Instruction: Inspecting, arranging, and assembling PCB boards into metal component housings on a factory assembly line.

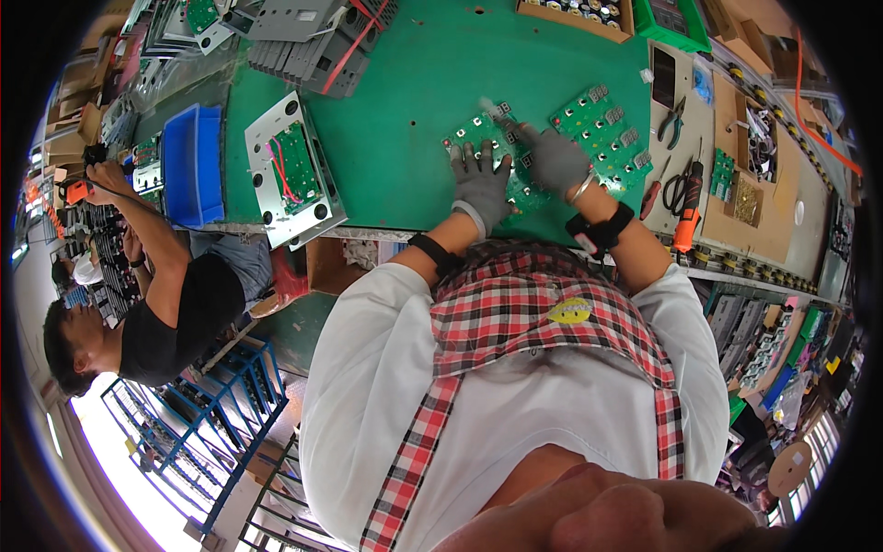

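A green circuit board panel [469, 133] with small white parts and digit displays lies on the green table in front of me. My left hand [485, 187], in a grey glove, rests on its left part with the fingers spread. Above the same panel my right hand [556, 162], also gloved in grey, is closed around a slim tool [503, 112], which points away to the left. Its far end looks pale and blurred, so its exact kind is unclear. A second circuit board panel [612, 129] lies just right of my right hand.
Left stands a metal frame [267, 210] with a wired board, beside a blue bin [195, 166]. Stacked grey housings [308, 55] lie behind. On the right are pliers [674, 124], scissors [678, 191] and an orange-handled screwdriver [688, 216]. A co-worker [189, 294] works at far left.
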`<state>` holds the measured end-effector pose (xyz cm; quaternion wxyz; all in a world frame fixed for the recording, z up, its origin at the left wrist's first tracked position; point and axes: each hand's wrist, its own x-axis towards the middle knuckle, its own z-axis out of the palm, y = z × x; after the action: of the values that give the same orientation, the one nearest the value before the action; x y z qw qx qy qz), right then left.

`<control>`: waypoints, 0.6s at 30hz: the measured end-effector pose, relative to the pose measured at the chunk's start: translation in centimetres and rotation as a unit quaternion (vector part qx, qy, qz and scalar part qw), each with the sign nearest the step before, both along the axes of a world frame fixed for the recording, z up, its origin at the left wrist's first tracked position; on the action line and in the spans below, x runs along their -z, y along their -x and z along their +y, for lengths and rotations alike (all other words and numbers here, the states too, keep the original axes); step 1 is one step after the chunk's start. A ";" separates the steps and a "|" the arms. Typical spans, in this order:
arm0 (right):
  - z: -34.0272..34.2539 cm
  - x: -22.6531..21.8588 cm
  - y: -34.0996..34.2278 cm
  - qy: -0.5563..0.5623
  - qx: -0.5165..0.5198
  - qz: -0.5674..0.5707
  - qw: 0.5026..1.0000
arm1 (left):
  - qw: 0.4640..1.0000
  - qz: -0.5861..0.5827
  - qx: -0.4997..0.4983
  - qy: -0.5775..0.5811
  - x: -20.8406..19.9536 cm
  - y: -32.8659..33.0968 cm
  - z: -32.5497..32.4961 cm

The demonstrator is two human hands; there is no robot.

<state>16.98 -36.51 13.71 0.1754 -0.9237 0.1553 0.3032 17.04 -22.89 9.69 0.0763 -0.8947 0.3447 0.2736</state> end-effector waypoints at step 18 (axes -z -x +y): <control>-30.7 10.6 3.9 0.127 -0.089 -0.319 0.935 | 0.896 0.016 -0.339 0.288 1.2 2.5 2.2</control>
<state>13.06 -67.24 3.10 0.0694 -0.9964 0.0460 -0.0149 14.55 -20.74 8.52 -0.2873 -0.9357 0.0857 0.1862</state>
